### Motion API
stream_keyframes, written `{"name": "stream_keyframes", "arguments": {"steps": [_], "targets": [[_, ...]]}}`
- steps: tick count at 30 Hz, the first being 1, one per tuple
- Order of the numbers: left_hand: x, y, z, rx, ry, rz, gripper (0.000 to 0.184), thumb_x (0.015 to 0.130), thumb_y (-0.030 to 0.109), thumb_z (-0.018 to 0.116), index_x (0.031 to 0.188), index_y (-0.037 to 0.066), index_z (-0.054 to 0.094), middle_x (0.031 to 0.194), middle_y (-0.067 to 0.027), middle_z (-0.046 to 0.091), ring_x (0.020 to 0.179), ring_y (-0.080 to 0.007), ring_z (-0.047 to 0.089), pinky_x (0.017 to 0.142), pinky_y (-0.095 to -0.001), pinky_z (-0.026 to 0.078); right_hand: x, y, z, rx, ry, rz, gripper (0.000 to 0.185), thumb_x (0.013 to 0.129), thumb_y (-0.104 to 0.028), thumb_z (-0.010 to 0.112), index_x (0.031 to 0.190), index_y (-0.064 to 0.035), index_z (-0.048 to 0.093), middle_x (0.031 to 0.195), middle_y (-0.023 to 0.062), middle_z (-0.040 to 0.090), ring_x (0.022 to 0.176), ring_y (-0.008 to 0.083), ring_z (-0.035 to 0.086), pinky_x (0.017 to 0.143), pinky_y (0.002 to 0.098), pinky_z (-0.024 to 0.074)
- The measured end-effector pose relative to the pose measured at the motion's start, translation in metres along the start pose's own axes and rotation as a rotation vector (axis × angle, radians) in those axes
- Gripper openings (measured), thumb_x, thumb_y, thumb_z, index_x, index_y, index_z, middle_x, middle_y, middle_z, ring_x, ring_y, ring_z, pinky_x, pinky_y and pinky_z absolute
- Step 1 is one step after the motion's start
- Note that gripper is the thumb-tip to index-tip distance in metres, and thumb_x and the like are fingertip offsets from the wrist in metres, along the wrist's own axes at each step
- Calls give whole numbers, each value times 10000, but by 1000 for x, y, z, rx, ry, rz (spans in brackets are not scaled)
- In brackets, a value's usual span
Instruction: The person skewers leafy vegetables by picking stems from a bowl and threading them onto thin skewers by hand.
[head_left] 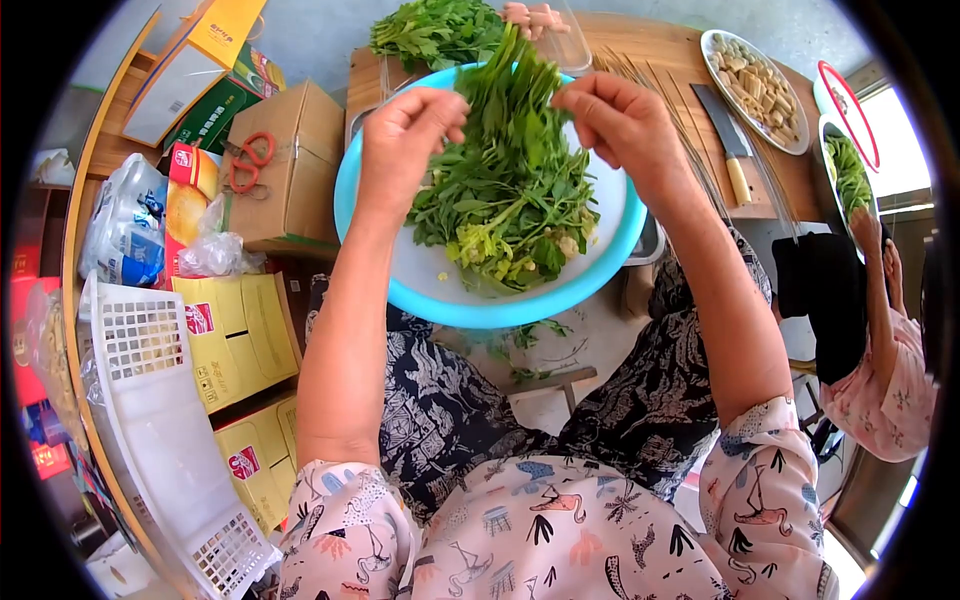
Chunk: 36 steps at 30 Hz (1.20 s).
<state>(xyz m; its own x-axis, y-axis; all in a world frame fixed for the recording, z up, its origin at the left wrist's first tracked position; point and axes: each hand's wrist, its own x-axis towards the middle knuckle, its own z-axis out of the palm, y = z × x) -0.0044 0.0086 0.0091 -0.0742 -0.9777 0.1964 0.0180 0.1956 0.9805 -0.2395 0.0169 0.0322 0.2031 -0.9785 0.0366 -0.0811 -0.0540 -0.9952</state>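
A wide basin with a light blue rim (620,245) stands in front of me, holding a heap of leafy greens (500,200). The upper stalks lean toward the far rim, between my two hands. My left hand (412,135) is over the basin's left side, thumb and fingers pinched at the edge of the stalks. On the right, my right hand (612,120) is also pinched, its fingertips close to the leaves. Anything within either pinch is too small to make out. More leafy greens (435,32) lie behind the basin.
Pinkish sausage-like pieces (535,18), thin sticks (665,100), a knife (722,125) and a plate of cut pieces (760,85) lie beyond. Red-handled scissors (250,165) rest against a cardboard box (310,165). At right, another person's hand (866,232) touches a dish of green vegetables (848,170).
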Motion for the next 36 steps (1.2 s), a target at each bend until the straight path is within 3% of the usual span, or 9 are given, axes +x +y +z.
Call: {"name": "stream_keyframes", "arguments": {"steps": [4,6,7,11,15,21,24,32,36], "targets": [[-11,-16,21,433,-388,-253,129,822,157,664,796,32,657,686,23,592,645,-45,520,580,-221,423,1,3,-10,38,46,-40,153,904,-169,574,881,-43,660,578,-42,520,475,12,382,424,180,282],[-19,-25,29,597,-454,-151,139,761,164,705,780,32,666,673,-70,631,584,-151,569,561,-295,449,1,4,-12,69,48,-41,154,904,-171,575,883,-44,660,580,-41,520,475,12,379,424,180,282],[-21,-28,32,725,-483,-60,153,751,166,699,742,27,635,716,-118,630,643,-252,604,596,-371,465,1,4,-12,51,52,-50,154,905,-172,576,885,-44,660,581,-40,520,475,12,376,425,180,283],[-28,-37,41,1122,-572,-92,169,745,172,691,788,27,618,779,-100,644,707,-285,614,638,-394,467,-1,3,-10,1,61,-62,184,927,-189,546,933,-34,645,587,-53,475,450,3,337,405,161,243],[-21,-38,33,1056,-577,-87,157,748,156,687,827,32,633,789,-104,640,690,-245,616,638,-357,465,-1,1,-12,23,42,-54,153,907,-176,579,878,-50,660,572,-45,517,478,11,391,424,183,293],[-9,-14,17,305,-389,-359,116,821,90,661,884,8,609,784,23,599,687,-56,527,621,-204,415,-2,-1,-13,7,49,-59,158,905,-174,574,845,-45,643,572,-45,512,470,13,379,423,184,287],[-9,-4,11,91,-345,-339,118,827,104,671,894,25,615,787,25,601,691,-53,522,631,-197,414,-2,-1,-11,-7,46,-49,182,923,-184,545,931,-29,638,589,-48,473,455,5,336,407,165,243],[-6,2,-8,74,-178,-276,217,811,87,697,1002,5,632,853,2,613,747,-61,541,701,-201,442,-2,-4,-6,-1,42,-10,151,910,-156,560,872,-39,646,571,-45,506,479,11,379,429,179,282],[-7,1,-21,184,-246,-225,231,783,55,711,988,-3,622,859,0,601,788,-69,554,727,-210,453,-2,-4,-4,12,28,0,154,914,-152,551,875,-34,641,571,-44,509,476,10,383,427,175,284]]}}
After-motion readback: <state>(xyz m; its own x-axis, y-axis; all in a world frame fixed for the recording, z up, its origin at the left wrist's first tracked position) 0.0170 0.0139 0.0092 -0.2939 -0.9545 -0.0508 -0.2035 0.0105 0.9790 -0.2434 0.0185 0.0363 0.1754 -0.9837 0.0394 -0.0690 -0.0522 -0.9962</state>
